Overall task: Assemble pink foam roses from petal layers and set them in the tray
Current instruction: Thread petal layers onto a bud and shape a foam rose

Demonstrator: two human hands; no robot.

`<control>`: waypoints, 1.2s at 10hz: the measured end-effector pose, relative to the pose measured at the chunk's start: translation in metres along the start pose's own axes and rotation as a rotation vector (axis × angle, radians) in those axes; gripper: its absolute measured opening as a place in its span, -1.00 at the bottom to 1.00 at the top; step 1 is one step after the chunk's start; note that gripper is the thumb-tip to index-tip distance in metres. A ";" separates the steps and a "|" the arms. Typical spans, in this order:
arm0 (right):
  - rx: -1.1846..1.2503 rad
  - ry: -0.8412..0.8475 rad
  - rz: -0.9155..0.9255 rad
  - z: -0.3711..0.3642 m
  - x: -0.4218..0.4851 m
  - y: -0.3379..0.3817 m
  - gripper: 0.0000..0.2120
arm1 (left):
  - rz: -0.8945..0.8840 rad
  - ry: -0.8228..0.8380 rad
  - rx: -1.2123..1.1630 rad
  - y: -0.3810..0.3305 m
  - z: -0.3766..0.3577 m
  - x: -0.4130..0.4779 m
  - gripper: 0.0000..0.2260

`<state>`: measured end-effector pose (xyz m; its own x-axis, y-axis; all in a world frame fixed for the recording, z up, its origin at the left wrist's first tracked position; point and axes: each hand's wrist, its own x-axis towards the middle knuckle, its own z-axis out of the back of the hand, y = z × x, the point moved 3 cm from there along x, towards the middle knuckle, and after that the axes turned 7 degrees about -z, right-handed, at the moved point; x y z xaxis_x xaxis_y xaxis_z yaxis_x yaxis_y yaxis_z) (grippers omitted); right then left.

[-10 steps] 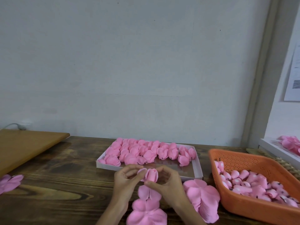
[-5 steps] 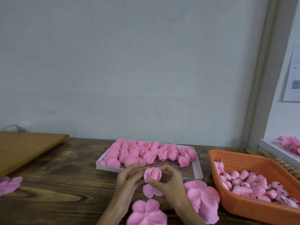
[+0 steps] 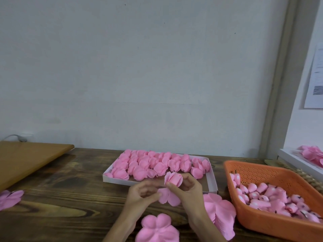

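Observation:
A half-built pink foam rose (image 3: 173, 179) is held just in front of the white tray (image 3: 212, 182), which is filled with several finished roses (image 3: 153, 164). My right hand (image 3: 187, 191) pinches the rose bud. My left hand (image 3: 142, 193) grips a loose petal layer (image 3: 168, 198) hanging under the bud. A flat stack of petal layers (image 3: 157, 227) lies near the table's front edge below my hands. A bigger pile of petal layers (image 3: 219, 215) lies to the right of my right wrist.
An orange perforated basket (image 3: 258, 173) with several pink buds stands at the right. A tan board (image 3: 26, 158) lies at the back left. Loose petals (image 3: 9, 198) lie at the left edge. Another white tray (image 3: 297, 161) with pink pieces is at far right.
The bud has been lifted slightly and tilted, and the petal layer has come up off the stack with it. My left hand dropped from the bud to the hanging layer.

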<state>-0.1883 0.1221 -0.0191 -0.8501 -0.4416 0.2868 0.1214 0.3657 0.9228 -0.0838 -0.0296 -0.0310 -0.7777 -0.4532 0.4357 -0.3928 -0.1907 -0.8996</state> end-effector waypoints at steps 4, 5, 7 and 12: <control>-0.066 0.087 -0.044 -0.008 -0.005 0.002 -0.64 | 0.061 -0.175 -0.231 0.004 0.002 0.003 -0.76; -0.081 0.106 -0.088 -0.011 -0.007 0.001 -0.58 | 0.074 -0.165 -0.287 0.008 0.003 0.003 -0.83; -0.068 0.094 -0.093 -0.018 -0.008 -0.007 -0.63 | 0.114 -0.243 -0.446 0.006 -0.001 0.003 -0.76; -0.288 0.150 0.015 -0.043 -0.020 -0.020 -0.69 | -0.489 -0.809 -2.194 -0.011 -0.077 0.021 -0.44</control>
<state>-0.1519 0.0877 -0.0322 -0.7649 -0.5613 0.3162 0.2917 0.1359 0.9468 -0.1340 0.0304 -0.0094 -0.4500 -0.8912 -0.0571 -0.5675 0.2360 0.7888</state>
